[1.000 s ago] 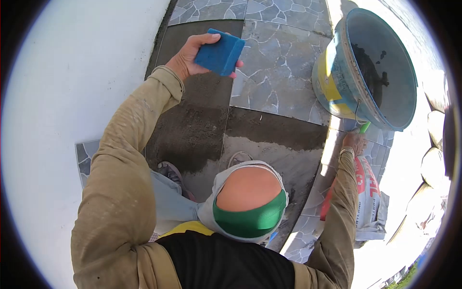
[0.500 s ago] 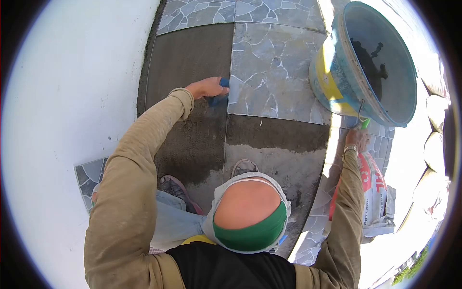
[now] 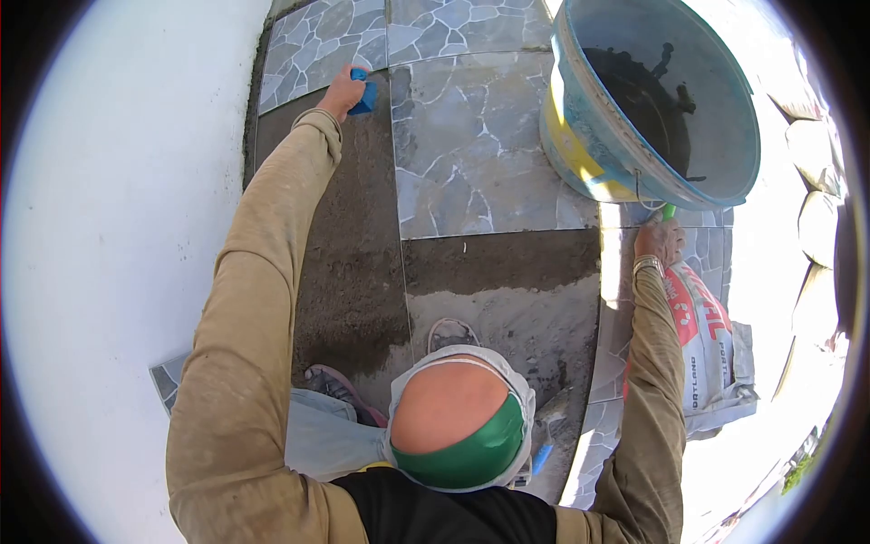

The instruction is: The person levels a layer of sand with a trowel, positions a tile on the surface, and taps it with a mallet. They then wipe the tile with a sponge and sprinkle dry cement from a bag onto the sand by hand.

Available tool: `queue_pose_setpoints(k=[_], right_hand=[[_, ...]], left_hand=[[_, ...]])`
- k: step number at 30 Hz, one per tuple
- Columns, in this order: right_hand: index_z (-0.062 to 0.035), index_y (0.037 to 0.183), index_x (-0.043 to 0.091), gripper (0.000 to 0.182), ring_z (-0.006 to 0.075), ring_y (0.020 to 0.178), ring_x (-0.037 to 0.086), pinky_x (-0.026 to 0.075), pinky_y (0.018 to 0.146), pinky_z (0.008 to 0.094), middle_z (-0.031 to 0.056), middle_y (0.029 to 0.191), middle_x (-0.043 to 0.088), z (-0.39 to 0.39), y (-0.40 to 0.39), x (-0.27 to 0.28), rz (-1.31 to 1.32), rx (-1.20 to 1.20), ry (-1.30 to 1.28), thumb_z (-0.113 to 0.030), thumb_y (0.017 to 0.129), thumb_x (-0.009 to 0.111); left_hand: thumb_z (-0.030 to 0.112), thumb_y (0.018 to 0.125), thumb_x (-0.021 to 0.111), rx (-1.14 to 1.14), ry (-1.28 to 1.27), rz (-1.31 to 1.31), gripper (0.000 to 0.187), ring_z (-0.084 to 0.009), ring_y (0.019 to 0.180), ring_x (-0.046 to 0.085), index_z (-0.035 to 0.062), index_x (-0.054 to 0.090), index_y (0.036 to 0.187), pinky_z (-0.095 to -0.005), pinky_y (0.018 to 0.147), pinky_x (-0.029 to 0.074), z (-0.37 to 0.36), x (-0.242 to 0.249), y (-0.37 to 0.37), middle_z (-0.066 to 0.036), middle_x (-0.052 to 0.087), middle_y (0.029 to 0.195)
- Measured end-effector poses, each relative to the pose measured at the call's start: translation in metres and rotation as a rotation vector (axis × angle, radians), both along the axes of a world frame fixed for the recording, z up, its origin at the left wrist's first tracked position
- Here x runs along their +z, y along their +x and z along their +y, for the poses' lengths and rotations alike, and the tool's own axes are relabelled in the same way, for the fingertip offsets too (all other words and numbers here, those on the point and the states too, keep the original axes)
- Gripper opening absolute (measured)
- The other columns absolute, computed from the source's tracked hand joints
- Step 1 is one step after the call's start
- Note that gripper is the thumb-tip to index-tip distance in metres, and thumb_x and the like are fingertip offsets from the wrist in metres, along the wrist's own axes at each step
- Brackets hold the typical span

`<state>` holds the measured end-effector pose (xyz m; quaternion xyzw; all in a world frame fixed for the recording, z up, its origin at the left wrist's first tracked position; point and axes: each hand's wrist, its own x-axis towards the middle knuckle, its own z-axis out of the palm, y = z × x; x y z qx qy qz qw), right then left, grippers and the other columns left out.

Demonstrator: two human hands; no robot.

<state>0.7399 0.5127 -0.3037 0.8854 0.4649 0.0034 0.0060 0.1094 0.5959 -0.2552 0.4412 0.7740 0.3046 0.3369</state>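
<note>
My left hand (image 3: 343,91) is stretched far forward and grips a blue sponge (image 3: 364,92), pressed on a grey mortar-smeared tile (image 3: 353,218) next to the white wall. My right hand (image 3: 660,241) rests on the tiled floor beside the blue bucket (image 3: 652,100) and holds a green-handled tool (image 3: 669,212), most of it hidden. A clean stone-pattern tile (image 3: 471,145) lies between the two hands.
The white wall (image 3: 118,227) runs along the left. A printed sack (image 3: 711,349) lies at the right. My shoes (image 3: 450,332) stand on a mortar-covered tile. The bucket holds dark mortar. A blue-handled tool (image 3: 541,457) lies near my knee.
My left hand came down with the sponge from mid-air onto the smeared tile, then slid it forward to the tile's far edge. My right hand stayed by the bucket.
</note>
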Motion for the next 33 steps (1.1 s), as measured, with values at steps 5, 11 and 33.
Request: queue_pose_setpoints(k=[5,11,33], right_hand=[[-0.0044,0.122,0.057,0.051,0.0385,0.123,0.050,0.038,0.101,0.0541,0.0212,0.127,0.055,0.000,0.002,-0.002,0.028,0.006,0.015,-0.048,0.100,0.046],[-0.0048,0.118,0.058,0.049,0.0393,0.122,0.051,0.039,0.100,0.0541,0.0211,0.124,0.056,-0.003,0.004,-0.007,0.005,0.027,0.035,-0.049,0.099,0.047],[-0.0035,0.113,0.058,0.038,0.0362,0.113,0.053,0.041,0.093,0.0519,0.0171,0.115,0.056,-0.002,0.006,0.009,0.115,-0.030,0.078,-0.037,0.099,0.049]], left_hand=[[0.020,0.095,0.055,-0.305,-0.178,0.343,0.029,-0.0403,0.098,0.065,0.0046,0.057,0.119,-0.0467,0.082,0.049,-0.067,-0.004,0.023,-0.023,0.068,0.104],[0.034,0.095,0.060,-0.792,-0.665,0.517,0.047,-0.0465,0.106,0.063,-0.0058,0.054,0.119,-0.0510,0.087,0.049,-0.203,0.008,0.041,-0.030,0.066,0.108],[0.035,0.083,0.074,-1.691,-0.161,0.993,0.076,-0.0379,0.125,0.057,0.0111,0.043,0.148,-0.0466,0.104,0.047,0.143,0.140,0.478,-0.019,0.056,0.140]])
